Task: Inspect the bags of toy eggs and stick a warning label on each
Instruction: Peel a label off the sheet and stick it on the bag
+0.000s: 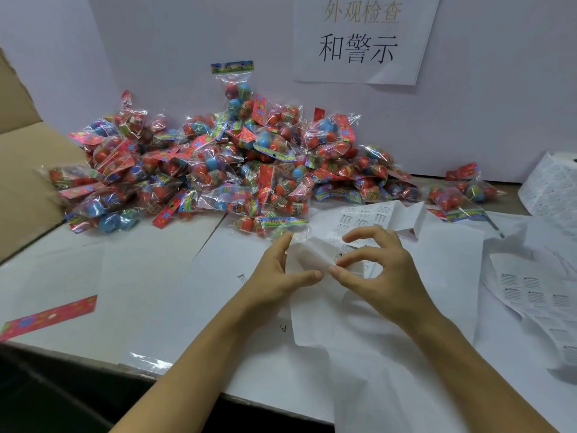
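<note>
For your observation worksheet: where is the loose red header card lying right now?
In the head view, the loose red header card lies flat at the table's near-left edge, apart from the pile of egg bags behind it and well left of the left hand.

Bag pile (pixel 218 164) behind label sheet (pixel 368 217); box (pixel 28 170) left.
</note>
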Motion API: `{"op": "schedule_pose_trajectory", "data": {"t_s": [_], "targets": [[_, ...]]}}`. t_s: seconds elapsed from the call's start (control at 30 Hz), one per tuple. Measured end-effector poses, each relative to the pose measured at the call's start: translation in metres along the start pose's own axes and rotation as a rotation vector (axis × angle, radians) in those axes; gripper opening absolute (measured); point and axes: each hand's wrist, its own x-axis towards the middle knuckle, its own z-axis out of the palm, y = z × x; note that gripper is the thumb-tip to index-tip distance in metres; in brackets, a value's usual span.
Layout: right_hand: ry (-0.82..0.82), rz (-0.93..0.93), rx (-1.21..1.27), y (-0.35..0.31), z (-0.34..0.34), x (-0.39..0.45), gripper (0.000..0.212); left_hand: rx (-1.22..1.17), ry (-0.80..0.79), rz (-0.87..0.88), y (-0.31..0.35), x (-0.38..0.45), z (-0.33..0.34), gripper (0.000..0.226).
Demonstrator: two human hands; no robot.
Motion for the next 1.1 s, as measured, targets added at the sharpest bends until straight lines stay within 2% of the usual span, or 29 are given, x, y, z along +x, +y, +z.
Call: {"op": "schedule_pose_trajectory", "data": {"t_s": [0.27,0.37,0.43,0.57,0.7,0.83,0.9,0.97,1.03,1.1], "targets": [[0.053,-0.169,-0.104,0.002,0.003,-0.001,0.009,0.013,-0.007,-0.042,-0.002,0.000,0.000,0.062],[0.035,-0.202,-0.158,0.002,0.003,-0.001,0.009,0.047,0.003,-0.041,-0.002,0.000,0.001,0.058],[0.010,-0.213,-0.171,0.001,0.002,-0.001,0.010,0.062,0.002,-0.042,-0.001,-0.001,-0.001,0.058],[-0.045,-0.194,-0.129,0.001,0.002,-0.001,0.007,0.074,0.005,-0.049,-0.001,-0.003,0.000,0.073],[-0.046,-0.167,-0.090,0.002,0.001,0.000,0.010,0.115,0.023,-0.044,-0.002,-0.002,0.001,0.062],[0.115,-0.167,-0.098,0.001,-0.001,0.002,0.008,0.126,0.071,-0.054,-0.001,-0.001,0.005,0.055],[0.281,-0.068,-0.010,0.002,-0.005,0.006,0.011,0.152,0.155,-0.067,0.001,-0.001,0.006,0.059],[0.474,0.103,0.182,0.005,-0.014,0.010,0.021,0.157,0.216,-0.088,0.002,-0.002,0.005,0.067],[0.625,0.249,0.343,0.010,-0.020,0.014,0.025,0.081,0.170,-0.087,0.004,-0.004,0.006,0.068],[0.677,0.319,0.361,0.013,-0.023,0.016,0.025,0.024,0.035,-0.088,0.006,-0.006,0.010,0.048]]}}
